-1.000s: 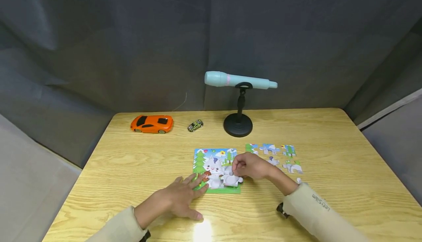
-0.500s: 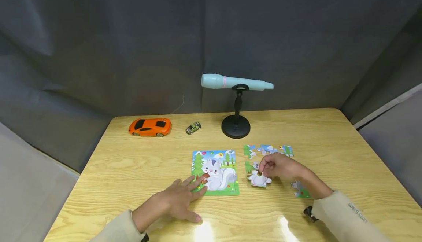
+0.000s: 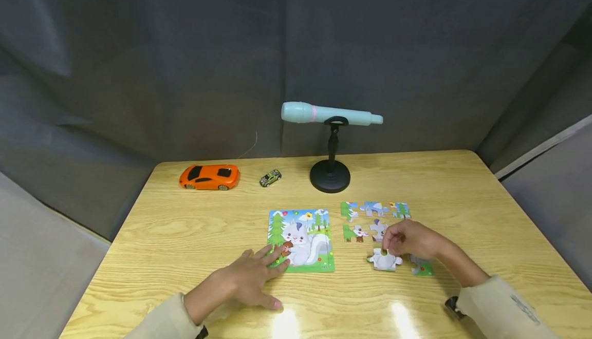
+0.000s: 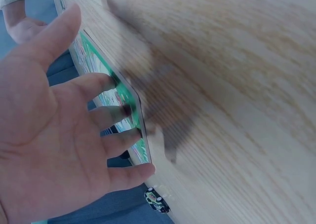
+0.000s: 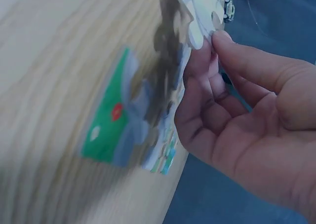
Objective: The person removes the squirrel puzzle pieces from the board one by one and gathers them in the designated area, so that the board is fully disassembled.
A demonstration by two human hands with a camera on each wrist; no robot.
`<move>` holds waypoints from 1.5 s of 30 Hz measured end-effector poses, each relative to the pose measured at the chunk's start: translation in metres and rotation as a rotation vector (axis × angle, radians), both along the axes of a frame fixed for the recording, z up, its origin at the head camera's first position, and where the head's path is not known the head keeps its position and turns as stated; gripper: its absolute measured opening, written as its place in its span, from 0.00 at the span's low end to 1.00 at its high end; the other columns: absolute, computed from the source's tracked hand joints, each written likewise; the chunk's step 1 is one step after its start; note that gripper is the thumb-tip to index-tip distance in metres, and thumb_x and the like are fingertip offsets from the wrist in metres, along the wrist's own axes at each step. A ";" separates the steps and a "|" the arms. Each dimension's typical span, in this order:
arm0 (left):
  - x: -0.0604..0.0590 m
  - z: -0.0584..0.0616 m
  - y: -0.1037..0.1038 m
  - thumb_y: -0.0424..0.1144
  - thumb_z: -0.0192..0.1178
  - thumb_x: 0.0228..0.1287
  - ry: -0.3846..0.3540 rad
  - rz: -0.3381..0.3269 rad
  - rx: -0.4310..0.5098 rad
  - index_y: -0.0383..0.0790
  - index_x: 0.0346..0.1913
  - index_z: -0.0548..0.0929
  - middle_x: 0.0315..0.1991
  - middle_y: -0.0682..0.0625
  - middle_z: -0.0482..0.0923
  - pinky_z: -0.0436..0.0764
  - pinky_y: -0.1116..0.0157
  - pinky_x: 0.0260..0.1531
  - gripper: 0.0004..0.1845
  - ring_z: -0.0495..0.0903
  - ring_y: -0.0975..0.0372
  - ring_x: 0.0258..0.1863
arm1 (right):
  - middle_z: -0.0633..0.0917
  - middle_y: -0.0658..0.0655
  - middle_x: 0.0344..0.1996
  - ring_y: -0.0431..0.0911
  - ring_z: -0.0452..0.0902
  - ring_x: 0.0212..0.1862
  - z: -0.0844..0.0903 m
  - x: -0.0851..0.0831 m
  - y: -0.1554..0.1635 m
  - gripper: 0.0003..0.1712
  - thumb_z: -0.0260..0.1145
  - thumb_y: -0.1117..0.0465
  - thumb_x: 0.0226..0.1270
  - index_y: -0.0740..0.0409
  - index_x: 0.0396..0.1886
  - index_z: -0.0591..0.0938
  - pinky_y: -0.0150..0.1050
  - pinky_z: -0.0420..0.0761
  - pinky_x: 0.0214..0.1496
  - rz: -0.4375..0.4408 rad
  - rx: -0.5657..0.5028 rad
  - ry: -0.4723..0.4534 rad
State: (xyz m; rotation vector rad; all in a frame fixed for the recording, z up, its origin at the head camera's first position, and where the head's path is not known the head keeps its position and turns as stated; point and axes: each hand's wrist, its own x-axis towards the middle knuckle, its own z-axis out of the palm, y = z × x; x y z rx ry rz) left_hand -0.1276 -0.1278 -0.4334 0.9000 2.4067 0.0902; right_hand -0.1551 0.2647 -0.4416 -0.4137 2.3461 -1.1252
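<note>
My right hand (image 3: 411, 239) pinches a white-and-grey jigsaw piece (image 3: 385, 262) between thumb and forefinger, low over the wood. In the right wrist view this piece (image 5: 201, 7) is tilted, with its shadow on the tabletop below. My left hand (image 3: 252, 280) lies with fingers spread, the fingertips over the lower left corner of a squirrel picture board (image 3: 319, 264). Near the right hand is a loose corner piece (image 3: 422, 266) with green grass. More loose pieces, such as a tree-and-face piece (image 3: 354, 233) and a blue sky piece (image 3: 374, 208), lie spaced apart behind it.
A light blue microphone (image 3: 328, 114) rests on a black stand (image 3: 330, 176) at the back of the wooden table (image 3: 185, 236). To its left are a small patterned toy car (image 3: 270, 177) and an orange toy car (image 3: 209, 177). Dark cloth (image 3: 208, 72) hangs behind.
My right hand has moved right from over the picture board, carrying the jigsaw piece to the front of the loose pieces. The left hand has stayed on the board's corner.
</note>
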 end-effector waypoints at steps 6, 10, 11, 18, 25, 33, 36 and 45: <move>0.000 0.000 0.000 0.68 0.57 0.55 0.006 0.000 -0.004 0.54 0.74 0.55 0.77 0.49 0.41 0.52 0.40 0.68 0.46 0.43 0.49 0.76 | 0.81 0.57 0.24 0.41 0.72 0.24 -0.007 0.003 0.009 0.03 0.63 0.72 0.59 0.68 0.32 0.81 0.34 0.75 0.25 -0.001 -0.015 0.008; 0.000 0.000 0.000 0.68 0.56 0.55 0.020 0.000 -0.005 0.54 0.74 0.56 0.77 0.49 0.42 0.53 0.40 0.68 0.46 0.44 0.50 0.76 | 0.82 0.56 0.23 0.42 0.75 0.24 -0.010 0.005 0.009 0.01 0.64 0.72 0.58 0.67 0.30 0.81 0.34 0.76 0.24 -0.038 0.015 0.032; 0.000 0.000 0.000 0.69 0.56 0.55 0.026 -0.001 -0.005 0.54 0.74 0.56 0.77 0.49 0.42 0.53 0.40 0.68 0.46 0.44 0.50 0.76 | 0.82 0.56 0.23 0.42 0.75 0.24 -0.011 0.005 0.009 0.01 0.65 0.72 0.57 0.67 0.30 0.81 0.34 0.76 0.24 -0.048 0.027 0.041; 0.001 -0.002 -0.001 0.70 0.53 0.56 0.047 -0.002 0.016 0.54 0.74 0.57 0.77 0.49 0.43 0.52 0.40 0.69 0.45 0.45 0.49 0.76 | 0.80 0.54 0.21 0.42 0.74 0.22 -0.012 0.007 0.003 0.03 0.68 0.70 0.55 0.66 0.27 0.81 0.30 0.74 0.22 -0.109 0.104 0.073; 0.001 -0.004 -0.001 0.69 0.53 0.57 0.077 -0.002 0.033 0.55 0.73 0.59 0.77 0.47 0.44 0.54 0.41 0.69 0.43 0.47 0.50 0.75 | 0.81 0.54 0.21 0.42 0.72 0.23 -0.006 0.006 0.000 0.03 0.70 0.69 0.54 0.63 0.27 0.82 0.31 0.73 0.23 -0.118 0.141 0.113; 0.000 -0.005 -0.002 0.68 0.54 0.57 0.069 0.017 0.062 0.57 0.73 0.59 0.77 0.47 0.44 0.54 0.41 0.69 0.42 0.46 0.51 0.76 | 0.81 0.54 0.21 0.41 0.69 0.23 0.000 -0.006 -0.023 0.03 0.68 0.68 0.56 0.61 0.25 0.82 0.29 0.71 0.24 -0.067 0.109 0.154; -0.001 -0.003 -0.002 0.69 0.53 0.57 0.051 0.025 0.077 0.57 0.73 0.59 0.77 0.47 0.44 0.53 0.41 0.69 0.42 0.46 0.51 0.76 | 0.82 0.53 0.22 0.40 0.68 0.23 0.003 -0.010 -0.038 0.04 0.66 0.68 0.58 0.61 0.24 0.82 0.31 0.72 0.28 -0.040 0.098 0.188; -0.004 0.000 -0.003 0.70 0.53 0.57 0.038 0.028 0.114 0.55 0.71 0.63 0.76 0.45 0.47 0.57 0.42 0.68 0.42 0.50 0.50 0.75 | 0.82 0.54 0.20 0.39 0.67 0.21 0.006 -0.024 -0.091 0.06 0.65 0.69 0.58 0.59 0.24 0.84 0.31 0.68 0.24 0.008 0.096 0.220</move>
